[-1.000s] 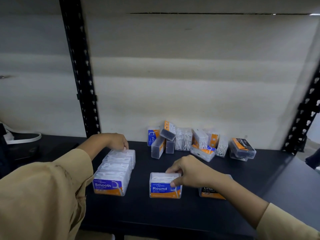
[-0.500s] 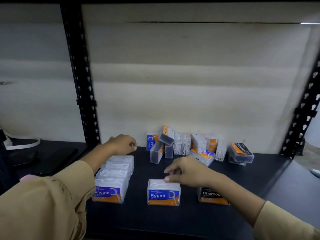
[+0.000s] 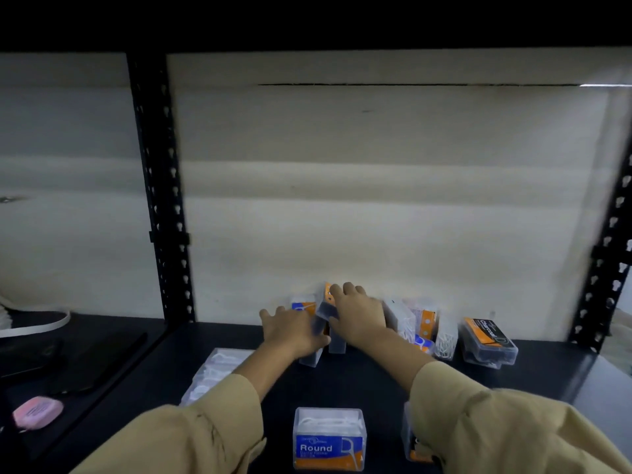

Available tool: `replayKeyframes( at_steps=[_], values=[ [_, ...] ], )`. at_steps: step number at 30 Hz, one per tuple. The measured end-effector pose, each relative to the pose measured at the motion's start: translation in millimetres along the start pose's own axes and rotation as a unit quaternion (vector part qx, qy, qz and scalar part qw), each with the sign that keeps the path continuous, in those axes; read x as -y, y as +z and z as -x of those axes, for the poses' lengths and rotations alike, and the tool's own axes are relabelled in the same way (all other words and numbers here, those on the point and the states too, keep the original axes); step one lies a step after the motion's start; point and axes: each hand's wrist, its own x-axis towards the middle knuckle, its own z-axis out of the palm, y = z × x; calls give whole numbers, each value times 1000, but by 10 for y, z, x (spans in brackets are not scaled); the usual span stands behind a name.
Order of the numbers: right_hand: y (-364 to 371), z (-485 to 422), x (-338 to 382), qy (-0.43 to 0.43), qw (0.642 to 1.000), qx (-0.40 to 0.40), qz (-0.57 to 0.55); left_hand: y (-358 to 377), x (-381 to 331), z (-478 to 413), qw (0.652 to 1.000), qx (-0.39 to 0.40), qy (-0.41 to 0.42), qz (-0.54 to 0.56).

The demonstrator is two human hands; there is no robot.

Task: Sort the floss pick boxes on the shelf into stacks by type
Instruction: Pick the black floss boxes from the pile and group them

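Note:
Both my hands reach into the jumbled pile of floss pick boxes (image 3: 424, 323) at the back wall. My left hand (image 3: 294, 331) has its fingers spread over a clear box (image 3: 309, 359) standing there. My right hand (image 3: 359, 313) lies curved on an orange-and-grey box (image 3: 324, 309) on top of the pile; motion blur hides any grip. At the front stands a blue "Round" box (image 3: 330, 446). A row of clear boxes (image 3: 219, 367) lies at the left, partly under my left sleeve. A Charcoal box (image 3: 415, 446) shows behind my right sleeve.
The black shelf board (image 3: 342, 384) is bounded by perforated black posts at the left (image 3: 160, 200) and right (image 3: 605, 285). Two stacked Charcoal boxes (image 3: 489, 340) sit at the pile's right end. A pink case (image 3: 37, 412) lies on the neighbouring shelf at the left.
My right hand left the Round box and my left hand left the clear row; both moved back to the pile. The camera tilted up and came closer.

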Motion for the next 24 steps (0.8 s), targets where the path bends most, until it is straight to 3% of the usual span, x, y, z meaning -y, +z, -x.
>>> replayKeyframes(
  at_steps=[7, 12, 19, 24],
  values=[
    [153, -156, 118, 14, 1000, -2, 28, 115, 32, -115, 999, -18, -29, -37],
    [158, -163, 150, 16, 999, -10, 31, 149, 37, -113, 998, 0, -33, 62],
    [-5, -29, 20, -11, 997, -75, -9, 113, 65, -20, 994, -12, -29, 104],
    [-264, 216, -183, 11, 991, -64, -114, 27, 154, 65, 995, -14, 15, 100]
  ],
)
